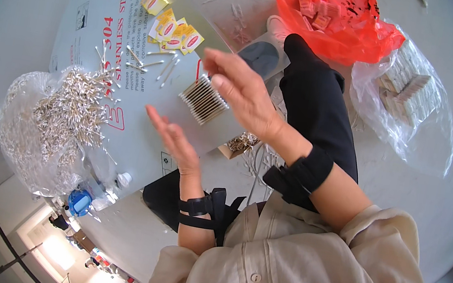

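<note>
Beside my right hand [246, 94] is a neat row of cotton swabs [203, 100] at the table's near edge. The hand's fingers are stretched out, its palm edge close to the swabs; whether it touches them I cannot tell. My left hand [176, 144] is raised to the left of the row, fingers extended, holding nothing. A big heap of loose cotton swabs [71, 111] spills from a clear plastic bag [15, 126] on the left. Several single swabs [153, 63] lie scattered farther back, near yellow and white printed cards [175, 33].
The metal table [156, 101] carries printed film. A small yellow box [154, 2] stands at its back. An open carton of swabs [241, 144] is by my lap. On the right floor lie a red plastic bag [338, 35] with pink packs and a clear bag [417, 95] with white packs.
</note>
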`<state>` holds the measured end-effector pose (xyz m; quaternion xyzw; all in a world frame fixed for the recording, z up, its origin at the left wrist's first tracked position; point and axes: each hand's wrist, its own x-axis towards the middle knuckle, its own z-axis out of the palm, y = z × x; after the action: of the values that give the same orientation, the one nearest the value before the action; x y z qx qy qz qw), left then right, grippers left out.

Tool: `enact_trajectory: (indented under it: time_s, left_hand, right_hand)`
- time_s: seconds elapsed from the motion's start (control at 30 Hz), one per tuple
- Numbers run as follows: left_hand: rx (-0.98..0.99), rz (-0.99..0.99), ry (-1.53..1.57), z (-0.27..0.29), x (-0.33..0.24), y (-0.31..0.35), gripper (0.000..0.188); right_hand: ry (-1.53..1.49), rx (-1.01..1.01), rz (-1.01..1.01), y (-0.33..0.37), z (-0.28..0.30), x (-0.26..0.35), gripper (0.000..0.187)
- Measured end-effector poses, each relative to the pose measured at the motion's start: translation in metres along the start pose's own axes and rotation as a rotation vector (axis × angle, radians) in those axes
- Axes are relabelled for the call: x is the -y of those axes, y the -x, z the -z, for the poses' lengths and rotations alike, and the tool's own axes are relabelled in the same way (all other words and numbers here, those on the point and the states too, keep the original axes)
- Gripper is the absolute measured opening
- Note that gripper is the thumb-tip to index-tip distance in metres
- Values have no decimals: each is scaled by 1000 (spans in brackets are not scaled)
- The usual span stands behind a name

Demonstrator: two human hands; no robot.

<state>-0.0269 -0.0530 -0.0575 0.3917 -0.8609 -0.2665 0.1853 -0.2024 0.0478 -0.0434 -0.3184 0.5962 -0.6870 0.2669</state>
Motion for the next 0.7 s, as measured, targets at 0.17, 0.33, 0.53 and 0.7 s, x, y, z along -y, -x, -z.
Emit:
enact_trajectory:
  time_s: [0.17,0.33,0.53,0.7]
  left_hand:
    - [-290,166,925,-16,-8,-19,67]
    - [-323,174,1021,-28,-15,-24,65]
    - [-299,148,1036,-34,-31,-28,65]
    - [-269,142,1120,-31,-25,-27,62]
  right_hand:
    - [-337,-75,-134,-11,-19,-22,46]
    - [-219,-79,-44,-7,-37,-33,46]
    - [-119,-81,-9,-7,-46,-32,45]
    - [-109,-149,-11,-5,-50,-30,41]
